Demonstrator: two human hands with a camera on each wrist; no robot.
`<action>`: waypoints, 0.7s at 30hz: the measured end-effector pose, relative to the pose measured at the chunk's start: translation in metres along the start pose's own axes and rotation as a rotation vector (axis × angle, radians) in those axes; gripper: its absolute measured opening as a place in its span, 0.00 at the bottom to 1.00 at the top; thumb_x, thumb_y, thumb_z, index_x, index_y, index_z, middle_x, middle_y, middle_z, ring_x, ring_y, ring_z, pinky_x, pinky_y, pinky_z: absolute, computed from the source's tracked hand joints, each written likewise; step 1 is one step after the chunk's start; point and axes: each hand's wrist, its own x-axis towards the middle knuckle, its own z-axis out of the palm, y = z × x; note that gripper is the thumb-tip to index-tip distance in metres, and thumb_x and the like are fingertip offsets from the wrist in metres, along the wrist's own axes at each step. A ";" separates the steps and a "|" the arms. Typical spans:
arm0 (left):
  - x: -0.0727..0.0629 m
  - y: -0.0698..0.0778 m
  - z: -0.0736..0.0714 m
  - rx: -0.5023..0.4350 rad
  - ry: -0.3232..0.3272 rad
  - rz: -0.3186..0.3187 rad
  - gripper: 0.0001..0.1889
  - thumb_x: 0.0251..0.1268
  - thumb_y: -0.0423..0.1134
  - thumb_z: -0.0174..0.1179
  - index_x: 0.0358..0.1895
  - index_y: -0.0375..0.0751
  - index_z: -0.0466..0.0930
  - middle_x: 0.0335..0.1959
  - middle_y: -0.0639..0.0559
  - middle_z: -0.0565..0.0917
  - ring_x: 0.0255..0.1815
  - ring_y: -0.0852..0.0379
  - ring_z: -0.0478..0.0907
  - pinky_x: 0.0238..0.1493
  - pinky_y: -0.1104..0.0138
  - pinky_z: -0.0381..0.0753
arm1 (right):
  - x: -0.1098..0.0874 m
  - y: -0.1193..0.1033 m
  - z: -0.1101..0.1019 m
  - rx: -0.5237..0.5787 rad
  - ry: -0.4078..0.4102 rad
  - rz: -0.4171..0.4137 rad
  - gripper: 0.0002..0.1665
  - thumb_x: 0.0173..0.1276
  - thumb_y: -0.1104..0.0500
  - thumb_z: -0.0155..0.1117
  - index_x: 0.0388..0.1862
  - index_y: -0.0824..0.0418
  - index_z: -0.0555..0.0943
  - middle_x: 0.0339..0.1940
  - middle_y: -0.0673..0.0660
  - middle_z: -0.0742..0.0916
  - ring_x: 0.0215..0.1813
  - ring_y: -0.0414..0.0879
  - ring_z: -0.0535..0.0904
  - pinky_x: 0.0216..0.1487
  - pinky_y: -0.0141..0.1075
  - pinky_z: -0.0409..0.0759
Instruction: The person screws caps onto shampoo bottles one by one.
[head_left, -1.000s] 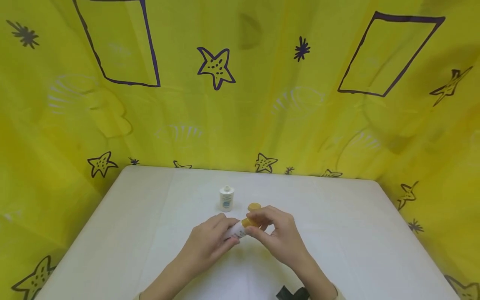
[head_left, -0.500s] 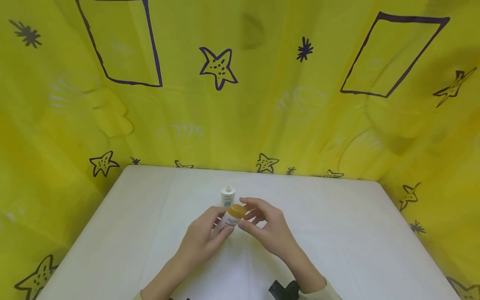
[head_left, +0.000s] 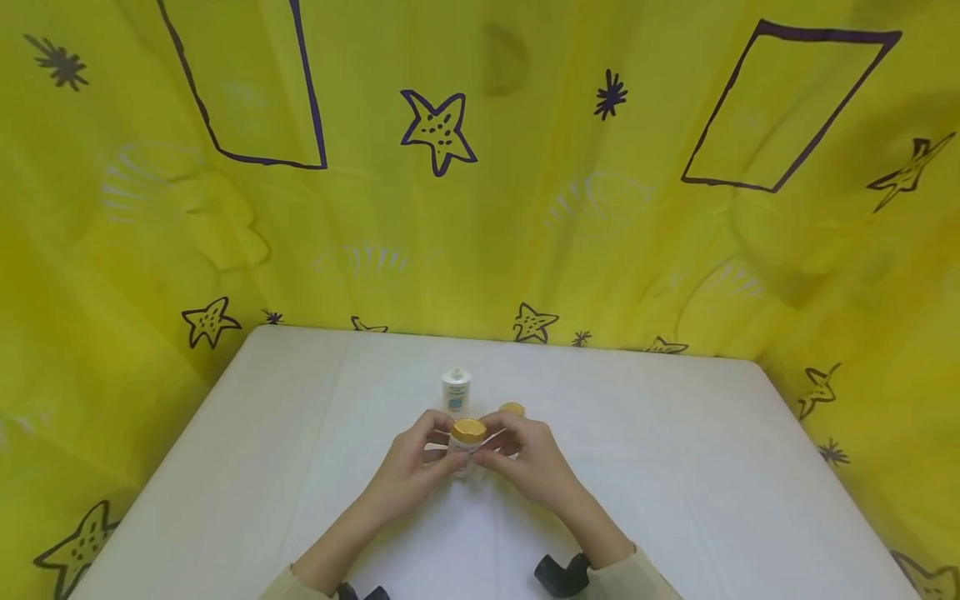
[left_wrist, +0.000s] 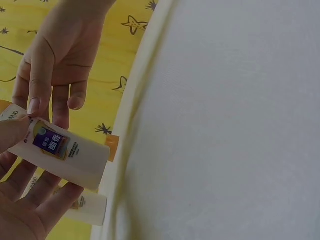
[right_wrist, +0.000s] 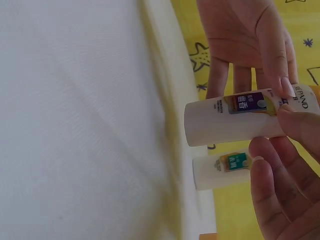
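In front of me a white bottle [head_left: 462, 448] with a purple label and an orange-yellow cap [head_left: 469, 430] is held nearly upright between both hands. My left hand [head_left: 411, 462] grips it from the left, its thumb on the front near the cap, as the left wrist view shows. From the right, my right hand [head_left: 529, 463] holds the same bottle, thumb on the labelled face [right_wrist: 245, 105] and fingers beside it. Just behind stands a second white bottle [head_left: 456, 392] with a green label and a bare narrow neck. A loose orange cap [head_left: 513, 409] lies behind my right hand, partly covered by it.
The white table [head_left: 660, 467] reaches to a yellow curtain [head_left: 495, 208] with starfish drawings at its far and side edges. A black strap part [head_left: 561, 575] hangs by the right wrist, and another [head_left: 363, 592] shows by the left.
My right hand has come off the cap and back onto the bottle from the right. The bottle, tilted toward the right before, has turned upright between both hands.
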 end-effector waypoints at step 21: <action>0.007 -0.011 -0.011 -0.025 0.023 -0.116 0.14 0.71 0.40 0.60 0.55 0.43 0.70 0.55 0.46 0.79 0.56 0.47 0.79 0.54 0.60 0.83 | 0.007 0.016 -0.018 -0.152 -0.029 0.128 0.22 0.60 0.66 0.73 0.54 0.56 0.82 0.48 0.52 0.88 0.47 0.46 0.85 0.44 0.35 0.84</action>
